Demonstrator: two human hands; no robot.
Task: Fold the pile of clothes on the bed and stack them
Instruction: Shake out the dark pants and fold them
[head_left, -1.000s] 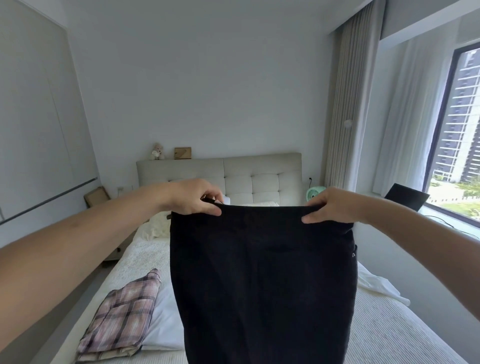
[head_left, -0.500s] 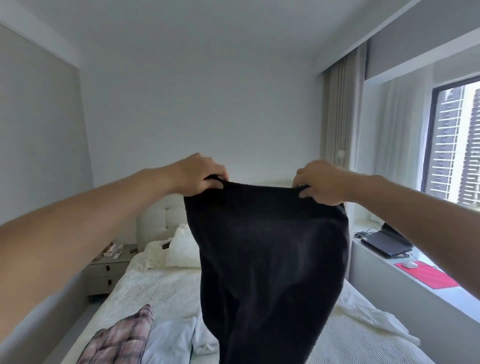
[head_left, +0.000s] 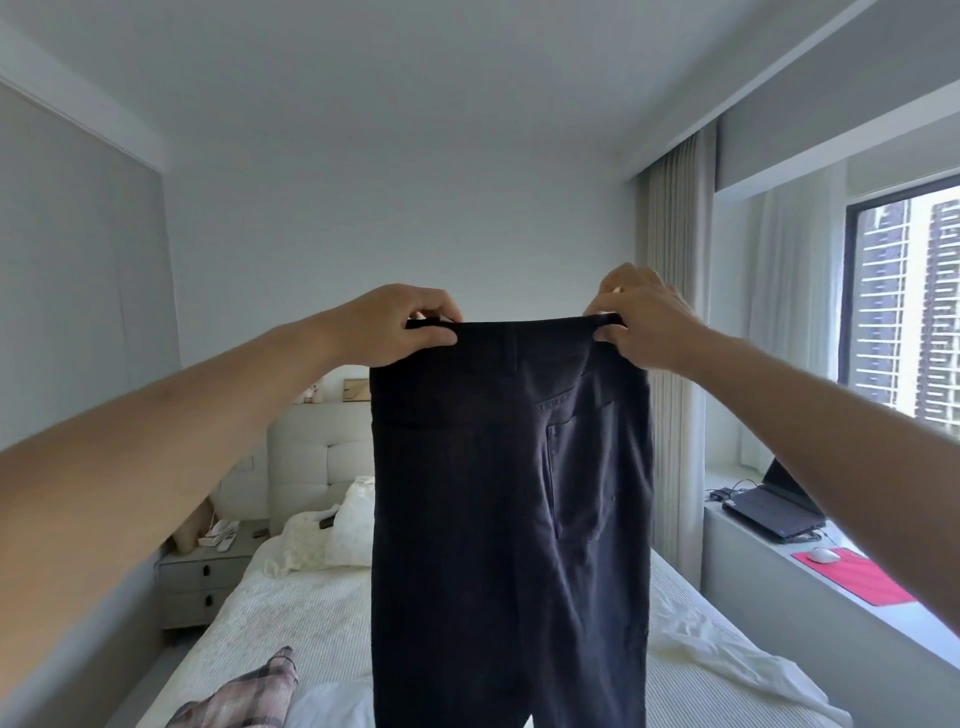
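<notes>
A pair of black trousers (head_left: 498, 509) hangs upright in front of me, back pocket facing me, legs dropping out of view at the bottom. My left hand (head_left: 400, 325) pinches the waistband at its left end. At the right end, my right hand (head_left: 641, 319) grips the same band. Both arms are stretched out at chest height above the bed (head_left: 291, 618). A folded plaid garment (head_left: 244, 696) lies at the bed's near left with a white garment (head_left: 332, 706) beside it. Another white garment (head_left: 722, 654) lies crumpled on the right side.
Pillows (head_left: 332, 530) sit at the padded headboard (head_left: 311, 452). A nightstand (head_left: 208, 577) with small items stands left of the bed. On the window ledge at right are a laptop (head_left: 774, 504), a mouse (head_left: 823, 555) and a red mat (head_left: 857, 574).
Both hands have raised the trousers higher and pulled the waistband taut and level. The view has tilted up, so less of the bed shows.
</notes>
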